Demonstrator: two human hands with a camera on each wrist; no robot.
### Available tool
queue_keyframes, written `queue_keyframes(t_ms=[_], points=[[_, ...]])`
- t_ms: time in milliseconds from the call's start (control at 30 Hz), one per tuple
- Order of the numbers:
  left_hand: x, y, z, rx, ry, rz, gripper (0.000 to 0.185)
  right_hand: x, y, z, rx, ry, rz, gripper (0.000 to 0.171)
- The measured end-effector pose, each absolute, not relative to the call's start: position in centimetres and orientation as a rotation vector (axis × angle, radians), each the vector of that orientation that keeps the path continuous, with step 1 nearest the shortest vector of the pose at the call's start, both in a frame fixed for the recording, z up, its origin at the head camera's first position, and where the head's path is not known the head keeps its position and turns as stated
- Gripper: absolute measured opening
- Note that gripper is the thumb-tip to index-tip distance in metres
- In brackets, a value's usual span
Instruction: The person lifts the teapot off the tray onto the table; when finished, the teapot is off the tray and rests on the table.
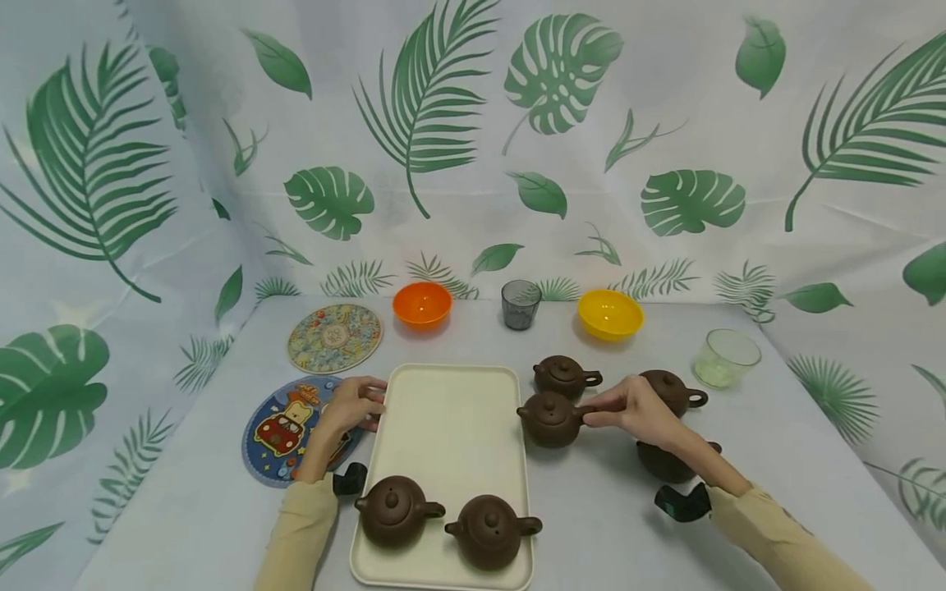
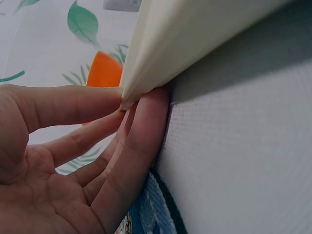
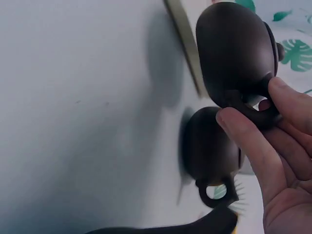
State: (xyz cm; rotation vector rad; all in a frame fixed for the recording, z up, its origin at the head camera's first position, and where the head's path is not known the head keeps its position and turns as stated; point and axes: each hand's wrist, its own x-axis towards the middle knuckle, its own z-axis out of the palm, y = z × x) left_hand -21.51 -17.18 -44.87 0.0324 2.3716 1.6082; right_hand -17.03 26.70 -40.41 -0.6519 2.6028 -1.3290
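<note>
Left hand point(image 1: 353, 406), left of centre in the head view: thumb and fingers pinching the left rim of the cream rectangular tray point(image 1: 451, 435) with rounded corners. Left wrist view confirms the pinch.

Right hand point(image 1: 637, 410), right of centre: thumb and fingers gripping the loop handle of a dark brown, round-bodied lidded teapot point(image 1: 551, 420). Pot is held off the white tabletop point(image 1: 591, 533), just beside the tray's right rim, spout toward frame left. Its shadow falls apart from it in the right wrist view.

On the tray, bottom centre of frame: two matching brown teapots, left one point(image 1: 392, 515) and right one point(image 1: 491, 535), both spout left, handle right; the right one's handle overhangs the tray rim.

Another brown teapot point(image 1: 559, 376) stands just behind the held one. Two more at right: an upper one point(image 1: 665, 392) and a lower one point(image 1: 663, 464), both partly hidden by hand and forearm.

Back row, left to right: orange bowl point(image 1: 422, 307), grey see-through cup point(image 1: 521, 305), yellow bowl point(image 1: 609, 316). Pale green clear glass point(image 1: 727, 359) at far right. Left side: round multicoloured mat point(image 1: 335, 338) above a round blue cartoon mat point(image 1: 266, 464), partly behind the left hand.
</note>
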Motion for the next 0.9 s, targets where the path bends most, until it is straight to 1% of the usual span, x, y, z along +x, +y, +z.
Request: queue_keyframes(t_ms=[233,367,600,733,900], points=[[-21.4,-17.3,-45.5,0.038,2.368,1.624,0.039,-17.0,27.3,-41.5,-0.621,2.596,-1.305,0.017],[-21.3,-17.3,-45.6,0.048,2.365,1.636,0.04,-17.4,27.5,-41.9,-0.625,2.645,-1.199,0.017],[-21.3,-17.4,-45.4,0.059,2.36,1.65,0.04,-17.7,27.4,-41.4,-0.731,2.702,-1.06,0.011],[-21.5,-17.3,-45.3,0.043,2.365,1.645,0.039,-17.6,27.4,-41.3,-0.714,2.704,-1.054,0.011],[-21.5,-17.2,-45.2,0.043,2.351,1.644,0.039,-17.3,27.1,-41.0,-0.67,2.768,-1.056,0.015]])
